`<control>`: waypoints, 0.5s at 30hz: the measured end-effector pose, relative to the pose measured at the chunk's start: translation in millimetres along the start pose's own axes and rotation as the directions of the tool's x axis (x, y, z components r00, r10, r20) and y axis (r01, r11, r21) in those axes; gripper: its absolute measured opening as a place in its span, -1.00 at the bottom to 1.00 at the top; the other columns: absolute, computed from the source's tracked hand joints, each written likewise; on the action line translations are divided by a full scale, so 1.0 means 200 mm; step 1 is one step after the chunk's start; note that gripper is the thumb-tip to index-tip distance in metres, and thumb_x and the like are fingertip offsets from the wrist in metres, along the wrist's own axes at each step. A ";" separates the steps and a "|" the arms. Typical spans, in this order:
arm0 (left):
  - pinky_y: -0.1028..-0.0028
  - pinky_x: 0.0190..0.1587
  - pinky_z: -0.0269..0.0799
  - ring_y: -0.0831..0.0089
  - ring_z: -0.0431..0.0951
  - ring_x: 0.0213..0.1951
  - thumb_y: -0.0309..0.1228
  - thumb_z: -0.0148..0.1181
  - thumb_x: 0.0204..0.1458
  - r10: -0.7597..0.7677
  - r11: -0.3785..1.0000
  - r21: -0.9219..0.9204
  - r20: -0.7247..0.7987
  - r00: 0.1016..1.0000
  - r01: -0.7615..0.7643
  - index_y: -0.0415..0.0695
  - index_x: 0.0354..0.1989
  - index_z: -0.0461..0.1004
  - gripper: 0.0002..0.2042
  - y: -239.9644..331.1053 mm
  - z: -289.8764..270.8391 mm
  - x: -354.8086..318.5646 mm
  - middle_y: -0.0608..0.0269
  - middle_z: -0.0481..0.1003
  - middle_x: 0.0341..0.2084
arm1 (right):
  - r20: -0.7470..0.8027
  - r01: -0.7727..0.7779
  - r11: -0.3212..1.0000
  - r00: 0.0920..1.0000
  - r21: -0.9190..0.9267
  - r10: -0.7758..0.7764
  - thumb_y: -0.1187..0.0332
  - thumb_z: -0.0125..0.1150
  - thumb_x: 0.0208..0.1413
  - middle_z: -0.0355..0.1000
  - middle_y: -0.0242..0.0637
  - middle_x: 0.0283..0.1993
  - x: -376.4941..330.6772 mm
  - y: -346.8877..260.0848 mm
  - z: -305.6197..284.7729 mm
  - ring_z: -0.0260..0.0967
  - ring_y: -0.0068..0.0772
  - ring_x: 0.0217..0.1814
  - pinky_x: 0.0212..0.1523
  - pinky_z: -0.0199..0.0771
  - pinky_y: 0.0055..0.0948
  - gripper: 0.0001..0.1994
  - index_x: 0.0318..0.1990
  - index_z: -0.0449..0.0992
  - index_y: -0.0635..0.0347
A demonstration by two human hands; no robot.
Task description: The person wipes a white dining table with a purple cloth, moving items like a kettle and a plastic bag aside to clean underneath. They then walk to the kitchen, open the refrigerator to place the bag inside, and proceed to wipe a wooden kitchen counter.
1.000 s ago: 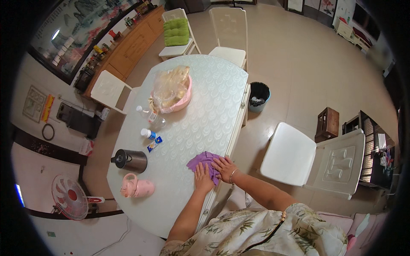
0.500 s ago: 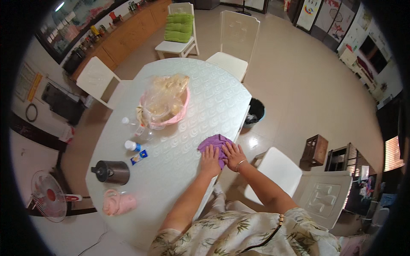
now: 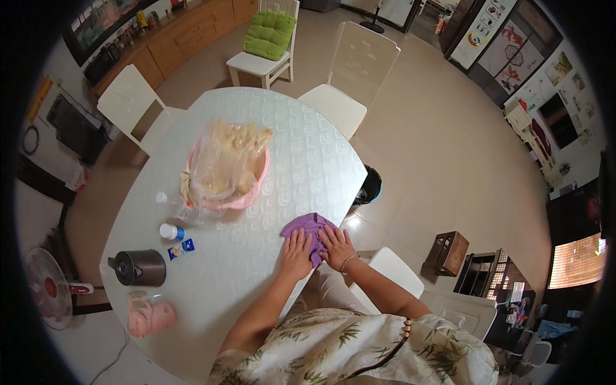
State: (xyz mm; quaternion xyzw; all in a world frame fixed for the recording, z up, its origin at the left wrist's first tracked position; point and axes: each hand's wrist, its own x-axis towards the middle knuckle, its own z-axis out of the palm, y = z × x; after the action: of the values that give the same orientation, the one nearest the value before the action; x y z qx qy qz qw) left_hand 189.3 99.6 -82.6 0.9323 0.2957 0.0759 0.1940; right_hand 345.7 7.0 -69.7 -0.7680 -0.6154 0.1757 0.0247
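A crumpled purple cloth (image 3: 312, 221) lies at the near right edge of a pale, swirl-patterned table (image 3: 308, 147). Both palms rest on it, side by side. My left hand (image 3: 297, 253) presses flat with its fingers stretched forward over the cloth's left part. On the right part lies my right hand (image 3: 336, 247), fingers spread and a bracelet round the wrist. Neither hand grips the cloth.
Left on the table stand a pink basin (image 3: 247, 200) with a plastic bag (image 3: 221, 157), a clear bottle (image 3: 186, 210), a white-and-blue bottle (image 3: 170, 231), a blue packet (image 3: 181, 249), a dark jug (image 3: 140, 268) and a pink cup (image 3: 151, 317). White chairs (image 3: 337, 106) and a bin (image 3: 367, 186) surround it.
The whole view has shifted, so the table items appear farther left. Both hands stay flat on the purple cloth, close to the same table edge. More of my leg shows beneath my right arm.
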 end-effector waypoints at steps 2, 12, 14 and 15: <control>0.10 0.35 -0.22 0.05 -0.06 0.36 -0.27 0.09 -0.02 -0.001 1.000 0.008 0.022 1.000 0.001 -0.13 0.29 0.14 -0.36 0.03 -0.01 0.17 -0.03 0.03 0.31 | -0.032 0.016 1.000 0.999 0.005 -0.016 0.01 0.02 0.10 -0.20 -0.19 0.46 0.11 0.13 -0.04 -0.29 -0.01 0.48 0.39 -0.36 0.10 -0.28 0.38 -0.05 -0.01; 0.09 0.35 -0.22 0.05 -0.07 0.36 -0.30 0.10 -0.05 0.039 0.998 0.054 0.003 0.999 -0.039 -0.13 0.30 0.10 -0.34 0.08 0.04 1.02 -0.03 0.01 0.32 | -0.167 0.008 0.999 0.986 0.040 -0.001 0.07 0.12 0.02 -0.14 -0.14 0.43 0.63 0.69 -0.28 -0.23 0.00 0.45 0.37 -0.30 0.12 -0.26 0.36 0.01 0.00; 0.08 0.35 -0.22 0.05 -0.06 0.36 -0.29 0.09 -0.04 0.037 0.998 0.051 -0.032 0.999 -0.035 -0.13 0.30 0.09 -0.34 0.10 0.07 1.21 -0.02 0.01 0.32 | -0.195 0.010 0.998 0.981 0.066 0.003 0.08 0.09 0.04 -0.10 -0.14 0.42 0.75 0.82 -0.33 -0.20 0.00 0.44 0.36 -0.29 0.14 -0.30 0.34 0.05 0.04; 0.08 0.35 -0.22 0.06 -0.07 0.36 -0.28 0.09 -0.03 0.027 0.999 0.028 -0.059 0.998 -0.025 -0.13 0.30 0.09 -0.34 0.12 0.09 1.31 -0.02 0.01 0.32 | -0.204 0.002 1.000 0.979 0.013 0.001 0.08 0.07 0.06 -0.09 -0.14 0.41 0.81 0.90 -0.35 -0.19 -0.01 0.44 0.36 -0.28 0.13 -0.31 0.34 0.06 0.04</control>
State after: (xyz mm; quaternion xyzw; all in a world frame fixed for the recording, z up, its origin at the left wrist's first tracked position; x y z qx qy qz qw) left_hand 419.5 227.8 -82.3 0.9359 0.2903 0.1021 0.1713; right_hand 565.2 130.9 -89.4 -0.7818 -0.6085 0.0999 0.0927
